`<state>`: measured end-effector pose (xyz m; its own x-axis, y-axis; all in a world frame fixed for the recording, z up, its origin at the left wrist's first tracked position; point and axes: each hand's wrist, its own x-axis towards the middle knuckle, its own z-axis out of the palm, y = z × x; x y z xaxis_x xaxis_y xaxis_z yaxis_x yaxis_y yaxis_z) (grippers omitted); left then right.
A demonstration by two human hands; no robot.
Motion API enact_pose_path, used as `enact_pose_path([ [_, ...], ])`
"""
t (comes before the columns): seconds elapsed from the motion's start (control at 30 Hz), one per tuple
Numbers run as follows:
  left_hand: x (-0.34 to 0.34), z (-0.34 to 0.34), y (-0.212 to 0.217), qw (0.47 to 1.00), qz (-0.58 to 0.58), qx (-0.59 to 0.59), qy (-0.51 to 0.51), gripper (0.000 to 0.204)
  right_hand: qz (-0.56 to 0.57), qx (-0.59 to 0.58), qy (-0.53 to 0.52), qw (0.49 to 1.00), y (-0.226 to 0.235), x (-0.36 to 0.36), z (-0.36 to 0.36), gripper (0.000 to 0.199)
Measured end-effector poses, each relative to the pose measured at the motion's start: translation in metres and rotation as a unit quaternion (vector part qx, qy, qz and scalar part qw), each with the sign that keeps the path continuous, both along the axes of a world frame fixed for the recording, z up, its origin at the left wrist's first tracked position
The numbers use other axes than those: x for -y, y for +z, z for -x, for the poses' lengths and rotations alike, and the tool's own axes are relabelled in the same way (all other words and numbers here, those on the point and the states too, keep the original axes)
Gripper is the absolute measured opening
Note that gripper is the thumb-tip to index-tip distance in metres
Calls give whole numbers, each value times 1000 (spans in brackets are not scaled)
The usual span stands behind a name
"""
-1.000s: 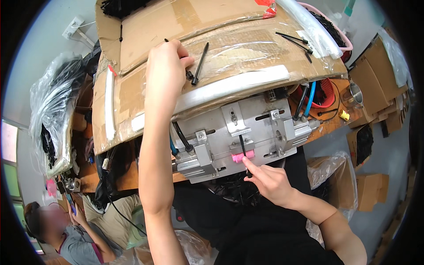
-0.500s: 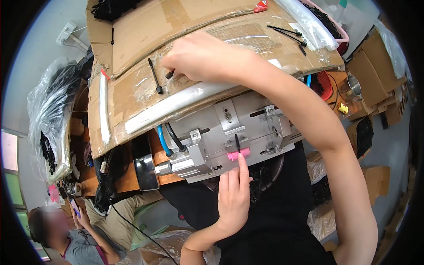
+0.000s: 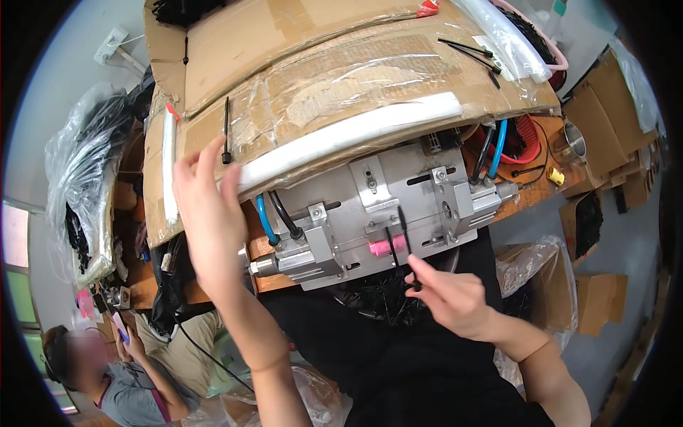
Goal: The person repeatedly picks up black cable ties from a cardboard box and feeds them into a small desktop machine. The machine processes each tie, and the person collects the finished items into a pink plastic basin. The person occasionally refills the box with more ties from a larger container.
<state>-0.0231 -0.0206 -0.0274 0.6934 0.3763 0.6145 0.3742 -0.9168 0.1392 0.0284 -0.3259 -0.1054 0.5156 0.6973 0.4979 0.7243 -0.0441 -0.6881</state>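
My right hand (image 3: 455,295) pinches a thin black stick with a knobbed end (image 3: 403,224), its far tip pointing up over the metal fixture (image 3: 334,206). Another black stick (image 3: 390,245) stands at the pink block (image 3: 388,245) in the middle of that fixture. My left hand (image 3: 211,220) is raised beside the near edge of the cardboard (image 3: 299,121), fingers apart and holding nothing. Just beyond its fingertips lies a black knobbed stick (image 3: 226,132) on the cardboard. Below the fixture is a heap of black sticks (image 3: 395,299), partly hidden by my right hand.
A white plastic roll (image 3: 356,132) lies along the cardboard's near edge, with several black sticks (image 3: 466,50) at far right. Blue and black hoses (image 3: 265,220) join the fixture. A red basket (image 3: 526,142) and metal cup (image 3: 571,141) stand right. Another person (image 3: 142,384) sits lower left.
My right hand has come down from the cardboard to the fixture with a black stick. My left hand has left the pink block and moved up-left toward the cardboard.
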Motion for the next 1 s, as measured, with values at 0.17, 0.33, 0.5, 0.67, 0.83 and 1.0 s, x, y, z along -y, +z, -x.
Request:
enact_pose_path([
  [0.17,-28,-11,33,959,252,-124,-32,21,12,21,8,1000,-29,-20,6,61],
  [0.33,-29,-6,25,974,214,-54,-60,18,43,49,12,998,-31,-24,0,61],
  [0.5,106,28,-16,996,74,31,-38,65,60,34,-31,997,-11,-13,-10,62],
  [0.67,188,53,-77,975,151,-104,-123,71,60,-12,-99,993,1,3,-17,55],
  [0.83,188,38,-84,977,93,-150,-122,58,42,-71,-131,988,3,14,-17,52],
  [1.0,186,39,-74,965,173,-147,-128,72,35,-107,-122,986,0,19,-14,52],
])
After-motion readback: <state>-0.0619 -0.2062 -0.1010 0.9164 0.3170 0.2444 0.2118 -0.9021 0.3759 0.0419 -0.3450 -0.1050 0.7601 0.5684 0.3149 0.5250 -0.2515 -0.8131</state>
